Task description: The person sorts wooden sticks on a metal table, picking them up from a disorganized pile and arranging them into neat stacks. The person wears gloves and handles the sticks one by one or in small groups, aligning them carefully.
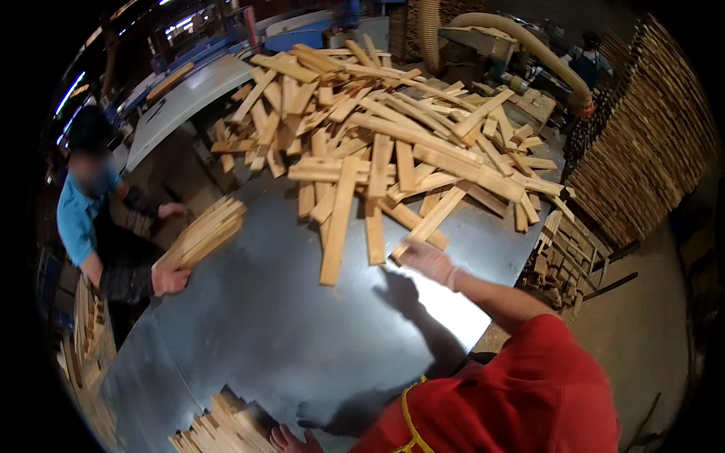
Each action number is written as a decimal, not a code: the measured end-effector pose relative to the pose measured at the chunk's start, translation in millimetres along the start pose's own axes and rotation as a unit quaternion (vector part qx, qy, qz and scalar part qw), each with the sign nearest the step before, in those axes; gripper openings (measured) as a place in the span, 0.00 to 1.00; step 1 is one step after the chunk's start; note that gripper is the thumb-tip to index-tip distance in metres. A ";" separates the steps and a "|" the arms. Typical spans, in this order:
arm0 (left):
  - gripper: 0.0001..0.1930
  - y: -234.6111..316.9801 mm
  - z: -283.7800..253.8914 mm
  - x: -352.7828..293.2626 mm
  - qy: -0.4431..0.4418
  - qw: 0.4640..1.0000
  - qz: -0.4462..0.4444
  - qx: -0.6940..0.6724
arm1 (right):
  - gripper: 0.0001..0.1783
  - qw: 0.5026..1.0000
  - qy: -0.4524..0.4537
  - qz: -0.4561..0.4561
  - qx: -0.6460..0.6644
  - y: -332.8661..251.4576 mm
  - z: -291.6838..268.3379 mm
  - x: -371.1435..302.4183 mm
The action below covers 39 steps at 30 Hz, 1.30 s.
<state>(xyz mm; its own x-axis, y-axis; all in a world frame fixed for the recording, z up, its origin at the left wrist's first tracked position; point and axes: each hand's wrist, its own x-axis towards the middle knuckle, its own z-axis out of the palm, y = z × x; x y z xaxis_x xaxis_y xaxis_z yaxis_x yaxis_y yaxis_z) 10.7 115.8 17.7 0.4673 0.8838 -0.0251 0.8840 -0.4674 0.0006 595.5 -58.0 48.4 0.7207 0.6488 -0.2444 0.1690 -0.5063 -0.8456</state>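
A large heap of loose wooden slats (343, 226) lies across the far part of a grey metal table (264, 302). My right hand (429, 262), in a pale glove and slightly blurred, is closed at the near end of one wooden slat (436, 219) at the heap's front edge. At the bottom edge, my left hand (294, 440) is partly cut off, its visible fingers apart and holding nothing. Just left of it lies a row of slats (226, 429) set side by side, also cut off by the picture's edge.
Across the table's left side, a co-worker (87, 204) in a blue shirt holds a bundle of slats (204, 234). A tall stack of wood (642, 143) stands at the right, beside a rack of offcuts (563, 264). A thick hose (529, 45) arches over machinery behind the heap.
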 end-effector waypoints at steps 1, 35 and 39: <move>0.34 27.0 4.3 15.9 -0.006 0.999 0.010 -0.039 | 0.43 0.995 0.086 -0.030 -0.032 17.9 -55.1 11.5; 0.56 495.3 5.6 213.0 -0.253 0.716 0.076 -0.646 | 0.59 0.986 -0.018 0.134 0.100 8.8 -113.1 3.7; 0.50 409.3 -25.1 127.4 -0.238 0.693 -0.038 -0.679 | 0.61 0.975 -0.188 0.099 0.056 -40.6 -21.6 -55.2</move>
<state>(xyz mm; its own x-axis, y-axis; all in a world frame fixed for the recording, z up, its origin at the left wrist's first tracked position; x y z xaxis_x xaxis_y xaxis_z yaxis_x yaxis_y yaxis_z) 432.4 37.6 39.8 0.6480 0.6463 -0.4029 0.2515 0.3177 0.9142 563.3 -85.5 106.4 0.4300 0.7181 -0.5472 -0.0386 -0.5909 -0.8058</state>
